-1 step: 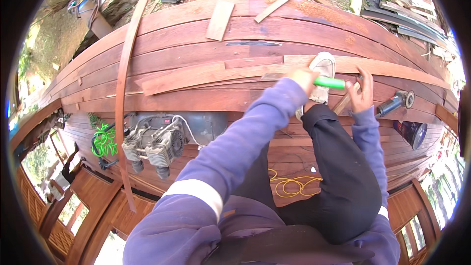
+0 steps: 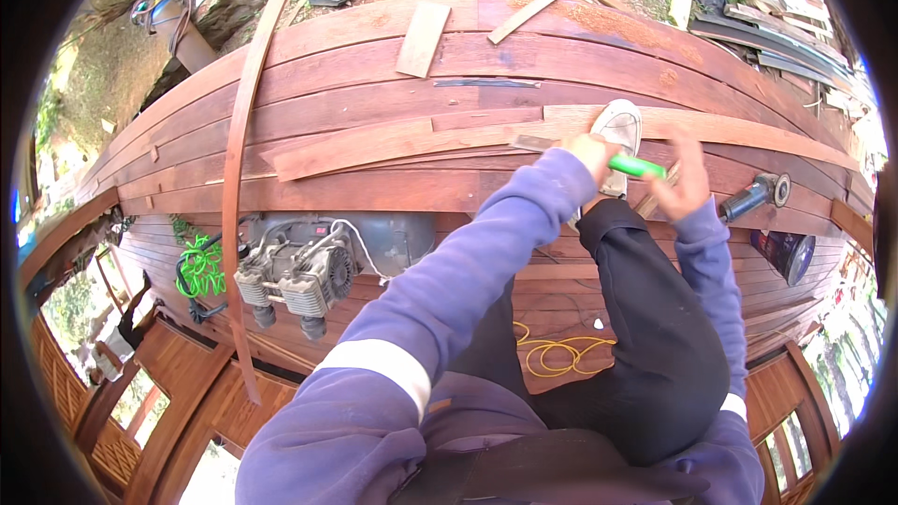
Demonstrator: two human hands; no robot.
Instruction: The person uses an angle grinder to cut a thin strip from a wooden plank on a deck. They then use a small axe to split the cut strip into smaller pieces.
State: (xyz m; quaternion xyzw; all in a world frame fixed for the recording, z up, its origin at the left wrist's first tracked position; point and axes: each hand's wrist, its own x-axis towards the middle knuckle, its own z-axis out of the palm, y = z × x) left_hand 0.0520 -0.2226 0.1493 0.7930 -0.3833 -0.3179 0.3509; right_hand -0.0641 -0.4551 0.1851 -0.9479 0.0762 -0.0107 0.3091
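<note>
My left hand (image 2: 591, 155) is closed around a green-handled chisel (image 2: 636, 166). The chisel lies nearly level, its metal blade (image 2: 531, 143) pointing left past my fingers and over the notched wooden plank (image 2: 374, 148). A shallow cut-out shows in that plank's far edge. My right hand (image 2: 685, 180), partly smeared by motion, is at the butt of the handle with its fingers apart; whether it touches the handle I cannot tell. My foot in a pale shoe (image 2: 621, 123) rests on the plank.
An angle grinder (image 2: 748, 198) lies on the right. Below the bench boards, an air compressor (image 2: 309, 271) stands at left, beside a green coiled hose (image 2: 200, 266). A long thin board (image 2: 241, 140) crosses the left side. Yellow cable (image 2: 561, 355) loops on the floor.
The chisel and my left hand have shifted slightly right and down, and more blade shows. My right hand's fingers have moved from the handle's end into a blurred, spread pose.
</note>
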